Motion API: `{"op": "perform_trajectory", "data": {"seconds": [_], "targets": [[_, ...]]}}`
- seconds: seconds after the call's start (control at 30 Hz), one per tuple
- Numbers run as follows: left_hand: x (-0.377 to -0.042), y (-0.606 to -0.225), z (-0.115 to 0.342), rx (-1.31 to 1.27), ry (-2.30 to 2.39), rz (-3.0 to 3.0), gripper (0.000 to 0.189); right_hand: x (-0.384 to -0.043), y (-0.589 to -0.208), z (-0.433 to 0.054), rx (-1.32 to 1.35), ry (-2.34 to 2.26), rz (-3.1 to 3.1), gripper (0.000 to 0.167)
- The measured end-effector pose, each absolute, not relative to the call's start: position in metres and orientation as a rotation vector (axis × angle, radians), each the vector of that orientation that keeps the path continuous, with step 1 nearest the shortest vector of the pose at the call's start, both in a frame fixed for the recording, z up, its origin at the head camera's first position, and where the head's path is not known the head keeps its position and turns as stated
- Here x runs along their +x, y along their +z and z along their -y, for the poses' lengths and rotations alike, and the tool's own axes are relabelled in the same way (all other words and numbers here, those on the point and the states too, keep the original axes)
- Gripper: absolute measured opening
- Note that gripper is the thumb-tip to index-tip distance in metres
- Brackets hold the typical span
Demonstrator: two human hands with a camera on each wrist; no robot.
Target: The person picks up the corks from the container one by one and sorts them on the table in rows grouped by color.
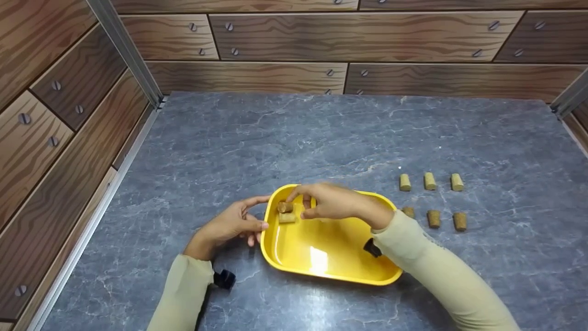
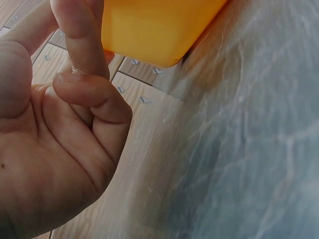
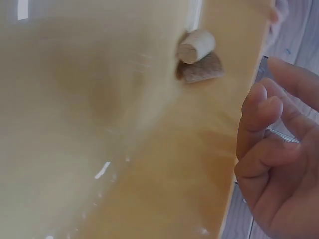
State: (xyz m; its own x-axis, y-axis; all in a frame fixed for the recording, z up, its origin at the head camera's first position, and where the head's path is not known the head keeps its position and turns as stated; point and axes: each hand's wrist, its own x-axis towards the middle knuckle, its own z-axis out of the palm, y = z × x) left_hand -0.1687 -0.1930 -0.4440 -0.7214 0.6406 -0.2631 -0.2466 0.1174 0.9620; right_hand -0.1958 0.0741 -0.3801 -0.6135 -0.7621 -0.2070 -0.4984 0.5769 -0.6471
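A yellow tray (image 1: 330, 276) lies on the table. Inside its left end are two corks, one dark brown cork (image 1: 285, 207) and one pale cork (image 1: 287, 218), lying side by side and touching. My left hand (image 1: 227, 225) is at the tray's left wall, its thumb tip on the rim and its index fingertip touching farther back; the other fingers curl loosely below, clear of the wall. Over the tray, just right of the corks, hovers my right hand (image 1: 328, 201). Its fingers (image 3: 259, 112) are bent loosely, with nothing between them in the right wrist view.
Right of the tray stand two rows of corks: three pale corks (image 1: 429, 181) behind and three darker corks (image 1: 433, 219) in front, one partly hidden by the right sleeve (image 1: 427, 253). The grey marbled table (image 1: 275, 138) meets wood-patterned walls (image 1: 367, 37) behind and at left.
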Motion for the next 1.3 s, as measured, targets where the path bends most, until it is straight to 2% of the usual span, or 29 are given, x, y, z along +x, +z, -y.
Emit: {"op": "perform_trajectory", "data": {"seconds": [0.9,1.3], "targets": [[-0.168,-0.443,0.192,0.372,1.666,-1.757,0.073,-0.196,-0.401,-0.055,-1.135,-0.334,-2.479,0.049],[-0.169,-0.444,0.193,0.361,1.664,-1.756,0.074,-0.196,-0.407,-0.053,-1.157,-0.322,-2.491,0.051]]}}
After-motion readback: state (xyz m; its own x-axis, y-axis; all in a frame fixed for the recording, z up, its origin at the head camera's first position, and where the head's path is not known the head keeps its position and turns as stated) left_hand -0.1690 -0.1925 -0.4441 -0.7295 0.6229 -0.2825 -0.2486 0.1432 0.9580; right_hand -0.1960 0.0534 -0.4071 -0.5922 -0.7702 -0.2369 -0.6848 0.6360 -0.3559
